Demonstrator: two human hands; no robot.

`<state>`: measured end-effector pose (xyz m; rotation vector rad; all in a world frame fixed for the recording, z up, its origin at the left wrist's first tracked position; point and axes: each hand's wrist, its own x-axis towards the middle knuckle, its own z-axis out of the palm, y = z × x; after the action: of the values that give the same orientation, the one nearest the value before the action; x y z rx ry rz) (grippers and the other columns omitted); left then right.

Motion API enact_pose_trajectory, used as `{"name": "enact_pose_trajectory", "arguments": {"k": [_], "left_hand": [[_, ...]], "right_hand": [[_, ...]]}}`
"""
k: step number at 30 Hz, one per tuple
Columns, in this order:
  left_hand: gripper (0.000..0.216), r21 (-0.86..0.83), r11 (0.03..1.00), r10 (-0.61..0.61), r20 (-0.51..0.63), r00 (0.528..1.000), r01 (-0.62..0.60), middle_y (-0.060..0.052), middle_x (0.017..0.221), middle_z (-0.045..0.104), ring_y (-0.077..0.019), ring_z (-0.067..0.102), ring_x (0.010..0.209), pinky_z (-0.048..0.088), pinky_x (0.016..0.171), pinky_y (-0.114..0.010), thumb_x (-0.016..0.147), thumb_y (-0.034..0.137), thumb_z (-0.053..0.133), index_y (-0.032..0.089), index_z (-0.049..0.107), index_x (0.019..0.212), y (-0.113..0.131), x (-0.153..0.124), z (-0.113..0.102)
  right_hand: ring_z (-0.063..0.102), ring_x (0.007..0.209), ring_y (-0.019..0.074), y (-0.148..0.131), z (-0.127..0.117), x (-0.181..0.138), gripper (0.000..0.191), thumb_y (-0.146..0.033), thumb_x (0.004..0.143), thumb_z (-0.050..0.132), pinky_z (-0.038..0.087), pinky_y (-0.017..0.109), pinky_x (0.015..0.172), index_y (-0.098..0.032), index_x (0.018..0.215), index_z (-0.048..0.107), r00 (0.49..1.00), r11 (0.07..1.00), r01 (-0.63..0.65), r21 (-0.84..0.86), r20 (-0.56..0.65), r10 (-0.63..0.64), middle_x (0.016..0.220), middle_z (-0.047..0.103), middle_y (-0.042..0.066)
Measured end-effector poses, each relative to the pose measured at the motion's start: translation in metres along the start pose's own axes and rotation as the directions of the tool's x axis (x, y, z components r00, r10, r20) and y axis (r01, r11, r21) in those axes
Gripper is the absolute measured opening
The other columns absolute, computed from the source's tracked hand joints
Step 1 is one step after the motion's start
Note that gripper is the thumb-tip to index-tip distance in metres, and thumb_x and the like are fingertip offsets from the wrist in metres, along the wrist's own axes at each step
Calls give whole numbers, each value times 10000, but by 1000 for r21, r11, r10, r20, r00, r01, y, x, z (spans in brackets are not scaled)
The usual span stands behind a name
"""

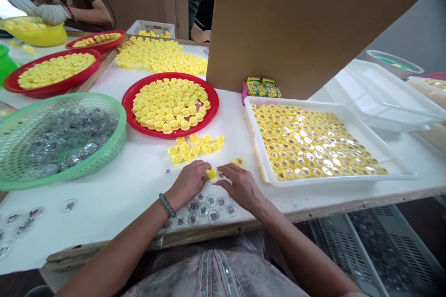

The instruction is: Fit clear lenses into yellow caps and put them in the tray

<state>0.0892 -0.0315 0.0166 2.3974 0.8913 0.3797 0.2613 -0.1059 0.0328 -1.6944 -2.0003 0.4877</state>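
Observation:
My left hand (193, 180), wearing a beaded bracelet, pinches a small round yellow plastic piece (211, 174). Close beside it, my right hand (243, 186) has its thumb and forefinger around a clear disc (221, 175) with a dark printed picture. Several similar clear domed discs (211, 201) lie between my forearms near the table edge. Beyond my hands is a loose group of yellow pieces (195, 146). One yellow piece with a picture (238, 162) lies just past my right fingers.
A red tray (126, 113) holds yellow pieces; a green basket (121, 123) holds clear discs. The white tray (259, 167) at right contains rows of pictured yellow pieces. A cardboard panel (278, 28) stands behind. Across the table, a person's gloved hands (52, 14) work at a yellow bowl (52, 37).

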Motion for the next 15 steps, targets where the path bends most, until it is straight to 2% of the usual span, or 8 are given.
{"name": "enact_pose_trajectory", "arguments": {"k": [4, 9, 11, 15], "left_hand": [[198, -175, 978, -125, -47, 991, 115, -29, 792, 611, -194, 560, 740, 405, 668, -280, 718, 39, 525, 175, 609, 836, -4, -6, 2], [122, -477, 853, -275, -67, 959, 212, -6, 714, 630, -178, 574, 659, 422, 625, -266, 727, 139, 539, 182, 636, 788, -10, -7, 7], [119, -523, 825, -294, -71, 953, 216, -9, 714, 640, -183, 587, 675, 433, 638, -269, 724, 160, 536, 184, 646, 765, -11, -7, 9], [146, -494, 839, -309, -85, 947, 229, -6, 697, 650, -181, 594, 664, 437, 636, -270, 695, 133, 533, 192, 658, 741, -9, -6, 9]], "right_hand": [[595, 864, 195, -3, 7, 19, 164, -173, 798, 641, 445, 282, 748, -162, 960, 621, 989, 980, 93, -175, 128, -71, 876, 639, 68], [590, 814, 169, 2, 12, 32, 140, -236, 754, 705, 426, 245, 718, -162, 846, 631, 962, 965, 197, -172, 223, -157, 820, 629, 40], [588, 805, 163, 2, 14, 30, 151, -241, 747, 712, 424, 239, 712, -156, 845, 635, 960, 965, 203, -166, 228, -163, 814, 623, 39], [585, 810, 166, -1, 19, 22, 155, -266, 792, 666, 424, 244, 700, -151, 892, 635, 974, 966, 156, -206, 194, -116, 832, 613, 55]]}}
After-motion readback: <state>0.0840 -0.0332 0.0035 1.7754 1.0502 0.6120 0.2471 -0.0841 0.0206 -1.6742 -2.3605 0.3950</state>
